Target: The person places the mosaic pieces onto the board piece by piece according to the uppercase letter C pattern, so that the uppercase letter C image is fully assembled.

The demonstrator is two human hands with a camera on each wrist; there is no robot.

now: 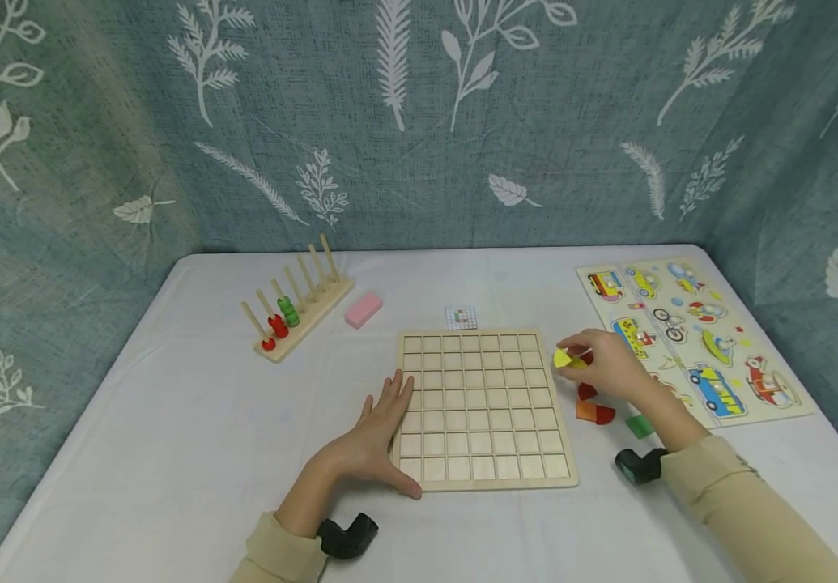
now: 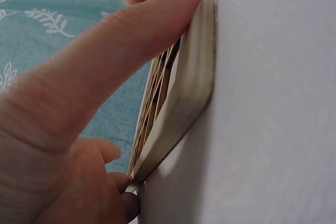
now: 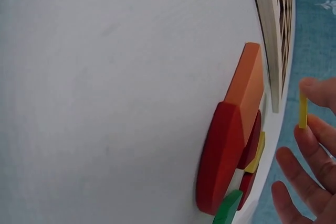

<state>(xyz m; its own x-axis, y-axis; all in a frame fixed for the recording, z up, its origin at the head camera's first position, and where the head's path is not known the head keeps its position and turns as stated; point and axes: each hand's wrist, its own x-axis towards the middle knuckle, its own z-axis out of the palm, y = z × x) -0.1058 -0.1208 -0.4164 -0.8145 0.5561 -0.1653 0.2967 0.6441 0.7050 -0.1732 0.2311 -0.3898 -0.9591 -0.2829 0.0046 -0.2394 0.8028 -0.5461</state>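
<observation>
A small yellow piece [image 1: 562,358] is pinched between the thumb and a finger of the right hand [image 1: 604,364], its other fingers loosely parted; it is held just beside the right edge of the wooden grid board [image 1: 494,444]. The board lies flat to the left of the pinch. On its far side from the pinch, the left hand [image 1: 371,444] lies with fingers spread along the left edge, thumb on the near left corner. Close beneath the pinching hand, and slightly nearer the person, are red pieces [image 1: 605,415] and an orange piece [image 1: 585,410], with a second yellow piece [image 3: 255,153] among them; a green piece [image 1: 640,426] lies under the forearm. To the right of the grip is a picture puzzle [image 1: 717,390] of vehicles. Beyond the grip and to its left, a small patterned card [image 1: 461,317] sits behind the board — then, farther left, a pink block [image 1: 363,310] and a peg stand [image 1: 283,350] with red and green beads. All rest on a white cloth [image 1: 156,437]; a leaf-patterned curtain [image 1: 360,186] hangs behind.
</observation>
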